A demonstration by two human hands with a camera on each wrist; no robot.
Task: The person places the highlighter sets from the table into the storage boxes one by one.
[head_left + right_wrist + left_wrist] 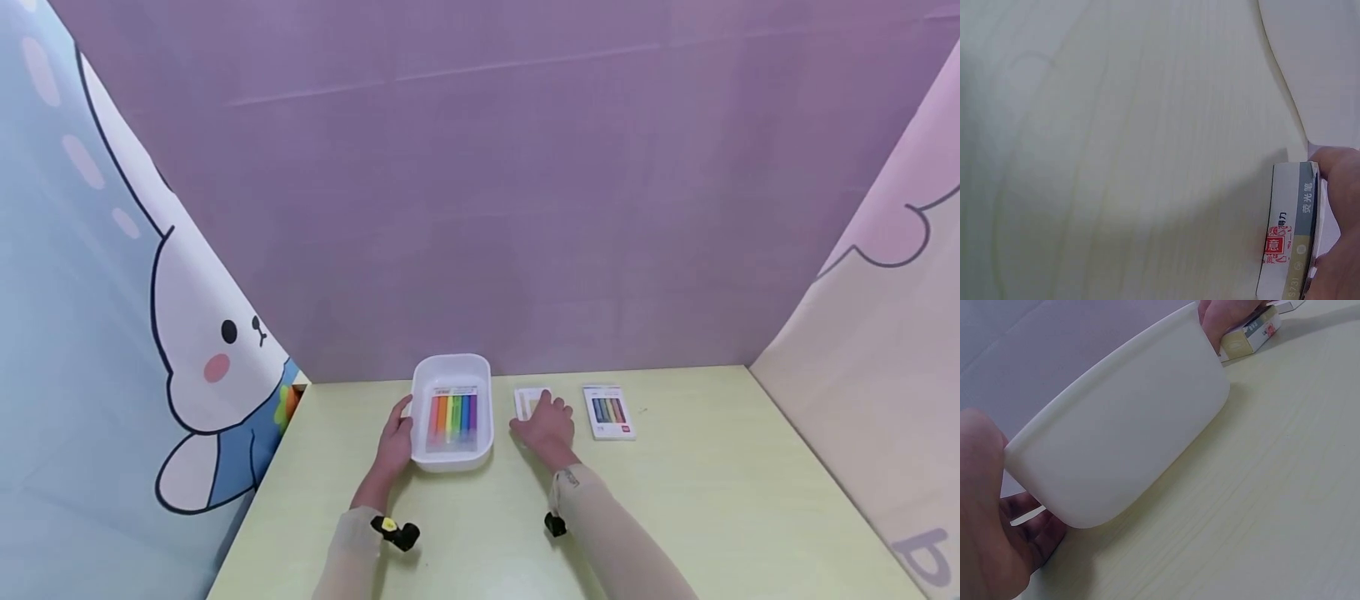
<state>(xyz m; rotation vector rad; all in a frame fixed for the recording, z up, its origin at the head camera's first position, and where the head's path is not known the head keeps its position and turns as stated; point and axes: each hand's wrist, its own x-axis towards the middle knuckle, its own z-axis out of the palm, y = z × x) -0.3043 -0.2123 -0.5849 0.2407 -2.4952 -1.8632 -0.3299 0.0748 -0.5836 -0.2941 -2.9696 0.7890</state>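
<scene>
A white plastic tub (452, 462) stands on the table with a clear pack of rainbow-coloured pens (452, 419) lying inside. My left hand (395, 439) holds the tub by its left side; in the left wrist view its fingers (1044, 534) reach along the outer wall, below the rim. To the right of the tub, my right hand (547, 427) grips a small highlighter box (528, 400) from above. The right wrist view shows that box's white, grey and gold side (1286, 231), thumb and fingers at its edges. The hand covers much of its top.
A second flat box (609, 412), with coloured pens pictured on its front, lies to the right of my right hand. A purple cloth (525, 208) hangs behind the table (712, 483). Printed cloths rise at the left, with a rabbit (202, 375), and at the right.
</scene>
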